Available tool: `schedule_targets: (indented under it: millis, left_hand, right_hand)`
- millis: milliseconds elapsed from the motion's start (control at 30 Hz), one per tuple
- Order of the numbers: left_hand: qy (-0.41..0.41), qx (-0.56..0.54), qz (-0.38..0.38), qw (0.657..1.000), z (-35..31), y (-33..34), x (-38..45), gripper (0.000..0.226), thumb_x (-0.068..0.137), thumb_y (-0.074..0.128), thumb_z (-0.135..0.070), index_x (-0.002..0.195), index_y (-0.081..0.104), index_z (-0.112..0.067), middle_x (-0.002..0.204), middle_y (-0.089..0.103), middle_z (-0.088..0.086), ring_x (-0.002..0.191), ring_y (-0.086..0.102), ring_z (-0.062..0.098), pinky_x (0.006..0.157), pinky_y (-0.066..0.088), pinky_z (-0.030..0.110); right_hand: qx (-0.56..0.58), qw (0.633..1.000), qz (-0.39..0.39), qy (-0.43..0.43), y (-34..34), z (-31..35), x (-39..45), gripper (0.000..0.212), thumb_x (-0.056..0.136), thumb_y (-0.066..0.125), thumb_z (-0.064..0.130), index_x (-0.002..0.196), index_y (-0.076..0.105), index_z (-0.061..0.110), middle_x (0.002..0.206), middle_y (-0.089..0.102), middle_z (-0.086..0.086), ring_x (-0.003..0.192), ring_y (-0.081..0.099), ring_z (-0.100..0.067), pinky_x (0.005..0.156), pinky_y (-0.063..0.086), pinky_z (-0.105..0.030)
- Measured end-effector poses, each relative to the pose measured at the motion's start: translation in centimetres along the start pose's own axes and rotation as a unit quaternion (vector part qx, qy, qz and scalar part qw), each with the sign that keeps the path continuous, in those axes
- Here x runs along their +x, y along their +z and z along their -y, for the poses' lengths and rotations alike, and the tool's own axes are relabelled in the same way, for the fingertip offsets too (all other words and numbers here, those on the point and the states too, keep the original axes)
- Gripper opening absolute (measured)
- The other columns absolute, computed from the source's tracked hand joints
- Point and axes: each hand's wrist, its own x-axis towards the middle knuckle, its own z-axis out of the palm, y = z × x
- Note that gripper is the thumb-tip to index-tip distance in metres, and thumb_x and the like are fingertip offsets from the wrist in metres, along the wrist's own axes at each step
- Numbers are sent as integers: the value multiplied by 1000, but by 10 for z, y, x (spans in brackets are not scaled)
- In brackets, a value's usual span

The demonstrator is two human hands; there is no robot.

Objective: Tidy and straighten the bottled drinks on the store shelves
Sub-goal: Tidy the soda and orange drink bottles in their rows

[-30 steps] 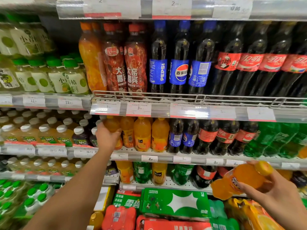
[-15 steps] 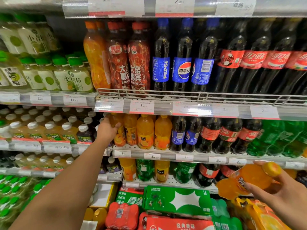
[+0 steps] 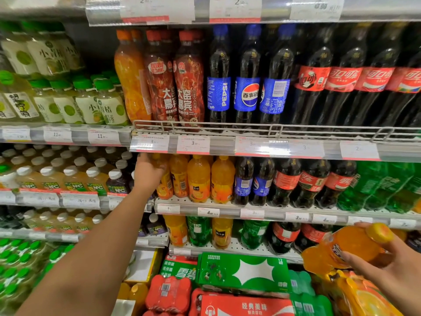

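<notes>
The left hand (image 3: 148,173) reached up to the middle shelf (image 3: 227,207) and gripped the leftmost orange bottle (image 3: 165,190), its fingers curled round the neck. Three more orange bottles (image 3: 199,181) stood upright at its 3 o'clock, then cola bottles (image 3: 262,182). At 4 o'clock in the view, the right hand (image 3: 391,270) grasped another orange bottle (image 3: 346,247), tilted, its yellow cap (image 3: 380,232) pointing toward 2 o'clock.
</notes>
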Motion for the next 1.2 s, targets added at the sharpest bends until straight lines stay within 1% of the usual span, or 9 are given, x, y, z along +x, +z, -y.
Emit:
schedule_targets:
  millis: [167, 333, 433, 533, 633, 733, 867, 1067, 1200]
  left_hand:
    - [37, 84, -10, 996, -15, 3, -6, 61, 84, 71, -34, 136, 54, -9, 141, 51, 17, 129, 48, 39, 105, 46, 53]
    - [14, 266, 57, 962, -4, 20, 39, 75, 79, 38, -70, 141, 48, -28, 141, 56, 9, 131, 50, 36, 106, 44, 47]
    - [-17, 328, 122, 937, -48, 9, 24, 60, 91, 47, -53, 141, 49, -19, 139, 55, 14, 127, 52, 38, 103, 47, 49]
    - [-28, 340, 167, 925, -72, 5, 13, 32, 103, 49, -24, 129, 55, -5, 126, 58, 19, 118, 56, 38, 101, 49, 45]
    - [-8, 345, 166, 924, -74, 4, 15, 31, 105, 46, -19, 130, 55, -3, 129, 58, 20, 120, 56, 37, 98, 45, 42]
    - [16, 356, 154, 922, -75, 1, 16, 37, 106, 45, -24, 137, 51, -7, 137, 56, 18, 126, 53, 36, 103, 43, 42]
    - [16, 379, 153, 913, -79, 0, 10, 43, 107, 42, -32, 141, 48, -6, 142, 53, 19, 132, 48, 37, 108, 40, 43]
    - [54, 376, 148, 913, -74, -2, 9, 62, 103, 43, -50, 154, 34, -16, 159, 37, 14, 145, 34, 36, 118, 31, 46]
    - [83, 275, 172, 942, -71, -9, 8, 77, 94, 49, -66, 155, 33, -24, 162, 32, 1, 146, 33, 27, 120, 25, 43]
  right_hand:
    - [9, 1000, 9, 3, -1, 2, -1, 73, 55, 86, 57, 119, 51, 67, 78, 76, 7, 55, 73, -7, 63, 57, -31]
    - [20, 1000, 14, 4, -3, 7, -3, 69, 58, 87, 52, 113, 50, 72, 80, 77, 5, 53, 72, -7, 64, 57, -31]
    - [46, 998, 26, 19, -5, 0, -1, 67, 56, 83, 75, 116, 53, 66, 74, 77, 5, 53, 73, -10, 64, 57, -33]
    - [44, 998, 37, 26, -5, -6, -1, 75, 47, 77, 81, 116, 55, 60, 78, 77, 5, 53, 73, -11, 62, 57, -34]
    - [34, 998, 32, 31, -7, -10, 1, 73, 50, 78, 81, 116, 55, 59, 80, 76, 4, 53, 73, -12, 62, 56, -35]
    - [25, 999, 32, 31, -5, -12, 2, 71, 53, 81, 78, 116, 55, 58, 78, 77, 5, 53, 73, -11, 65, 56, -33]
    - [5, 999, 24, 31, -3, -11, 8, 70, 53, 87, 57, 114, 53, 63, 83, 77, 6, 56, 73, -8, 65, 55, -30]
    - [18, 999, 45, 25, 2, -13, 15, 77, 54, 85, 61, 124, 54, 52, 72, 77, 7, 59, 75, -10, 66, 56, -33]
    - [12, 999, 37, 16, 3, -11, 14, 72, 57, 87, 55, 121, 56, 52, 72, 77, 6, 58, 74, -7, 65, 56, -30]
